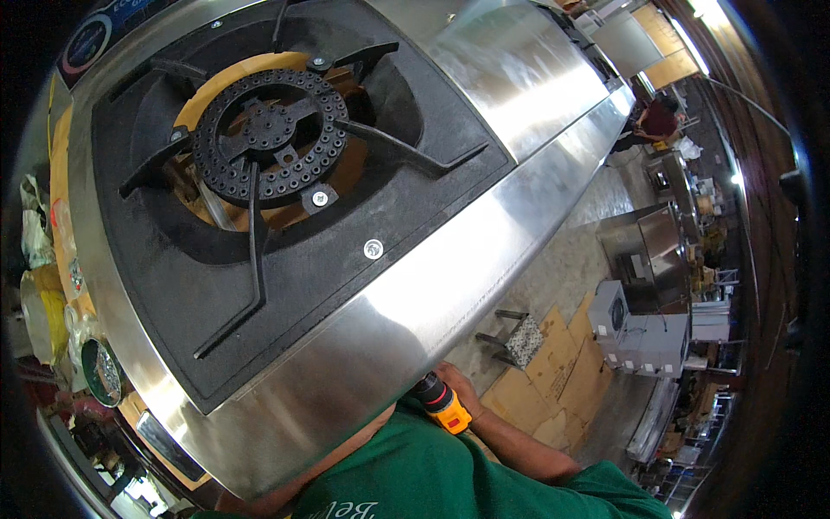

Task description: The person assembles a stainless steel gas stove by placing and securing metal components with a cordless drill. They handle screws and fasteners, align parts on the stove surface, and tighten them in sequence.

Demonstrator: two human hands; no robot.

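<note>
A stainless steel gas stove [415,303] spans the view in front of me. Its black top plate [320,285] carries a round burner [271,130] with pan-support arms around it and bright screws beside it. At the stove's near edge my right hand [458,385] is curled against a yellow and black power drill [445,411]; its fingers are mostly hidden by the drill and the edge. The drill's black chuck end points toward the stove front. My left forearm [367,437] runs along under the near edge, and the stove hides my left hand.
A green bowl of small metal parts [104,372] and plastic bags [41,316] lie at left. On the right, a low speckled-top stool [525,342] stands by cardboard sheets [558,372]. Farther off are grey units [644,342], a steel cabinet [644,259] and a person [661,121].
</note>
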